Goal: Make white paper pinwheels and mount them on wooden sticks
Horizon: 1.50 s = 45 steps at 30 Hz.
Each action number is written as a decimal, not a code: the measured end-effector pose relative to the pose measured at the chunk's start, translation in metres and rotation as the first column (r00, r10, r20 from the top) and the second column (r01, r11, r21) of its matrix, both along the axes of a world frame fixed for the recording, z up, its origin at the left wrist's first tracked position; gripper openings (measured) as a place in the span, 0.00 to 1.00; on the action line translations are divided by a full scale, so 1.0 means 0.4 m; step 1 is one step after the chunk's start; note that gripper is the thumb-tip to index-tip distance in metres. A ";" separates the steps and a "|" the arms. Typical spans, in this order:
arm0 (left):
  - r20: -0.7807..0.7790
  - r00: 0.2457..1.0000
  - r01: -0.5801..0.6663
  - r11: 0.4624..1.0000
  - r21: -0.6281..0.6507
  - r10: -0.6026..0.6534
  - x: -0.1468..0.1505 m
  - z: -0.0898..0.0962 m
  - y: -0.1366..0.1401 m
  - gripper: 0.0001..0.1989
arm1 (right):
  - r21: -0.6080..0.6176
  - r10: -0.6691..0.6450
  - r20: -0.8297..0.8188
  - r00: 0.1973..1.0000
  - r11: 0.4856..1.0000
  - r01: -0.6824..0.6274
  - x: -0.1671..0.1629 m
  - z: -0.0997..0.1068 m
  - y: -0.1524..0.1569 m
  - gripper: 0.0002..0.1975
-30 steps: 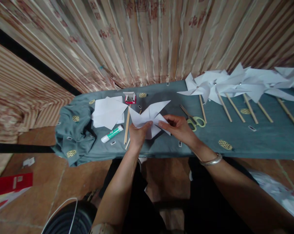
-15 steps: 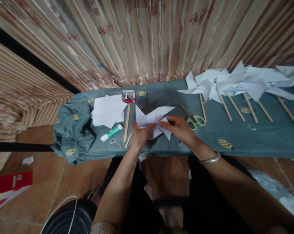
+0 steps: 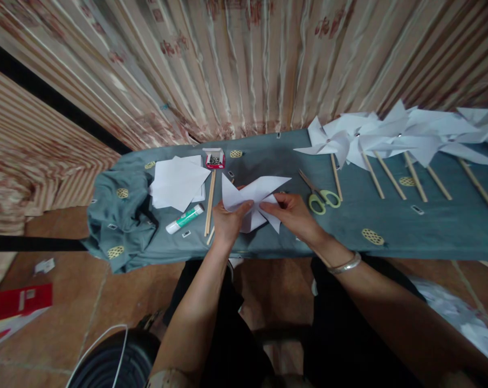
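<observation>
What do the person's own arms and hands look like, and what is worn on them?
Both arms are bare, with no sleeves in view and no gloves. The left hand shows no rings or marks. The right hand has a plain silver metal bangle around its wrist. No watch or cables appear.

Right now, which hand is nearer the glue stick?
Left. The left hand grips the folded paper just right of the glue stick; the right hand holds the paper's far side, nearer the scissors.
</observation>
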<state>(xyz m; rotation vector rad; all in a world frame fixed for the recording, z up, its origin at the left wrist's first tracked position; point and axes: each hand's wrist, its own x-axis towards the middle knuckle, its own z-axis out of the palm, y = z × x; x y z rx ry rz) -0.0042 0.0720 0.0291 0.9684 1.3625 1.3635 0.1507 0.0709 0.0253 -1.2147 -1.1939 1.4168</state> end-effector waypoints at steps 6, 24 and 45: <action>0.011 1.000 -0.007 0.999 -0.038 0.007 0.002 0.002 -0.003 0.22 | -0.005 0.012 0.002 1.000 1.000 -0.012 -0.007 -0.003 -0.004 0.18; -0.043 0.991 0.125 0.991 -0.043 -0.127 -0.024 0.009 -0.006 0.22 | -0.095 -0.068 -0.090 0.994 0.994 0.060 -0.004 0.003 0.000 0.16; -0.096 0.979 0.174 0.983 -0.065 -0.180 -0.021 0.010 -0.018 0.21 | -0.283 -0.112 -0.288 0.951 0.959 0.028 -0.012 -0.001 -0.005 0.15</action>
